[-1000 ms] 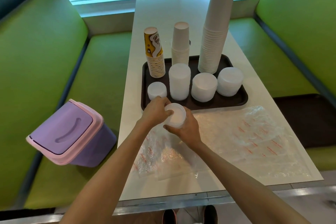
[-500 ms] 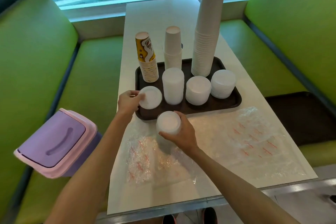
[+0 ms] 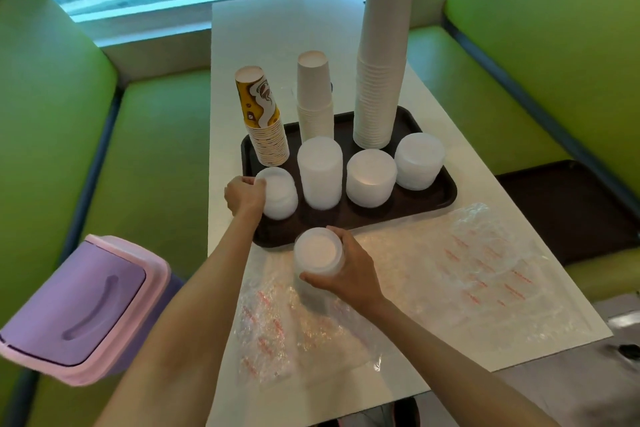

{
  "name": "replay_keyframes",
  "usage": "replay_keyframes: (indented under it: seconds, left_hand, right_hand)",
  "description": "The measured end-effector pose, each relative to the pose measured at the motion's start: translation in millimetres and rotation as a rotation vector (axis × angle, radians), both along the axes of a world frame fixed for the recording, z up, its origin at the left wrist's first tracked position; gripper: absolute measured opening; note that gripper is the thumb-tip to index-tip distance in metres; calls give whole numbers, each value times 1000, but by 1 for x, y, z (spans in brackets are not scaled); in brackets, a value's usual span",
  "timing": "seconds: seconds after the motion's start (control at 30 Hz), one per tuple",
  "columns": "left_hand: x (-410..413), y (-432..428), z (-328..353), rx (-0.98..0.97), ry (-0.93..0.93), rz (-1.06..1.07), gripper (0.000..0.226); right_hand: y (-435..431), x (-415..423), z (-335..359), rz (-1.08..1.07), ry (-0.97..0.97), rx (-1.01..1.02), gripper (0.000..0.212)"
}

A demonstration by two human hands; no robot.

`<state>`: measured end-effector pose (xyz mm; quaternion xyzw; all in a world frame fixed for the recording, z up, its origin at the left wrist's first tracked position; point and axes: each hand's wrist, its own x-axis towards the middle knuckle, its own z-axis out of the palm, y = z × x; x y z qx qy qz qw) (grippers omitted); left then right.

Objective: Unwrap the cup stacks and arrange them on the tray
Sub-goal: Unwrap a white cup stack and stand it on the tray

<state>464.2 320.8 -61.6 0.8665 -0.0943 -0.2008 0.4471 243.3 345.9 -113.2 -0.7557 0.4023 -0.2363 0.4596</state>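
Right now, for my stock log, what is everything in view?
Table: one, white, between benches.
Tray: one, dark brown, on table.
Printed cup stack: one, yellow-brown, tray's back left.
Plain cup stacks: two, white, tray's back; right one tallest.
Lid stacks on tray: four, white, front row.
Loose lid stack: one, white, in front of tray.
Wrappers: two, clear with red print, table's near end.
Bin: one, purple and pink, left bench.
Benches: two, green, either side.
Spare tray: one, dark, right bench.
Left hand: grips leftmost lid stack on tray.
Right hand: grips loose lid stack.
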Motion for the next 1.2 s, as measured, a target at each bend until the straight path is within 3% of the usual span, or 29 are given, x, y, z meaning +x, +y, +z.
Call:
replay_keyframes:
  seconds: [0.27, 0.4, 0.5, 1.2]
  left_hand:
    - [-9, -2, -4, 164, -182, -136, 37]
    - [-15, 0, -1, 212, -305, -406, 74]
    - [-12, -1, -5, 311, -334, -563, 88]
    - [-10, -2, -1, 405, -347, -688, 86]
  right_hand:
    - [-2, -2, -1, -6, 13, 1, 89]
    - [-1, -1, -3, -6, 20, -15, 90]
    - [0, 0, -4, 1, 23, -6, 90]
    - [-1, 0, -7, 0, 48, -14, 92]
